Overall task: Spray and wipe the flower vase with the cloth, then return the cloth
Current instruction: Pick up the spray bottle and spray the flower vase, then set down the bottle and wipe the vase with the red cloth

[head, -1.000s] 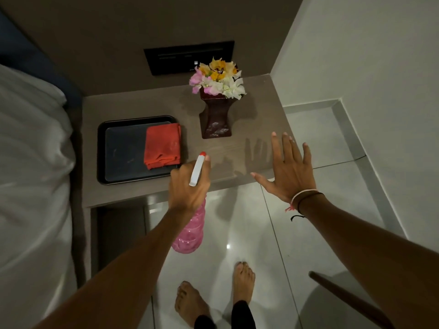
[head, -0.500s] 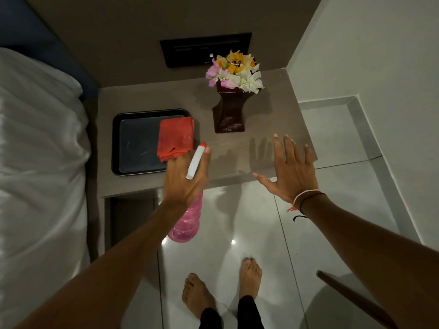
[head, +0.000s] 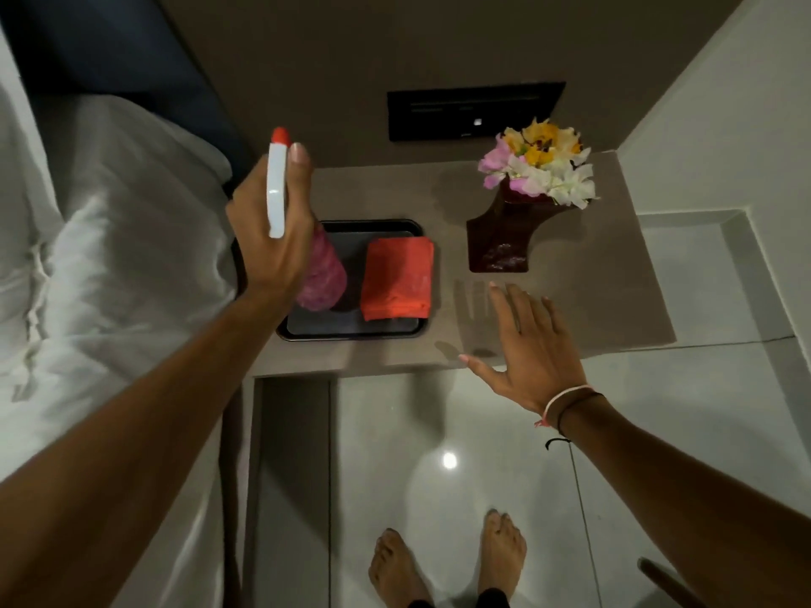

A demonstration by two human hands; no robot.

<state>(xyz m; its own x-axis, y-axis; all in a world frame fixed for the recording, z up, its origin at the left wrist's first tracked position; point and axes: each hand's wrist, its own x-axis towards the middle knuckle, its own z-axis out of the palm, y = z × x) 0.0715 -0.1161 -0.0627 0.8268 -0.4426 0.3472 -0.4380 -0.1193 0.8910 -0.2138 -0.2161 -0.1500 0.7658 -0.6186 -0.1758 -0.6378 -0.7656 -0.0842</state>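
Observation:
A dark brown vase (head: 504, 239) holding yellow, pink and white flowers (head: 542, 162) stands on the bedside table (head: 605, 300) toward the back right. A folded red cloth (head: 397, 278) lies on the right side of a black tray (head: 351, 331). My left hand (head: 270, 230) grips a pink spray bottle (head: 322, 274) with a white trigger head and red nozzle, held above the tray's left part. My right hand (head: 526, 344) hovers flat with fingers spread over the table's front edge, just in front of the vase, holding nothing.
A bed with white linen (head: 96, 256) fills the left side against a dark headboard. A black switch panel (head: 476, 109) sits on the wall behind the table. A pale wall closes the right. Glossy floor tiles and my bare feet (head: 447, 559) are below.
My left hand has lifted the spray bottle up and forward over the tray. My right hand has edged forward over the table toward the vase. The view has shifted left.

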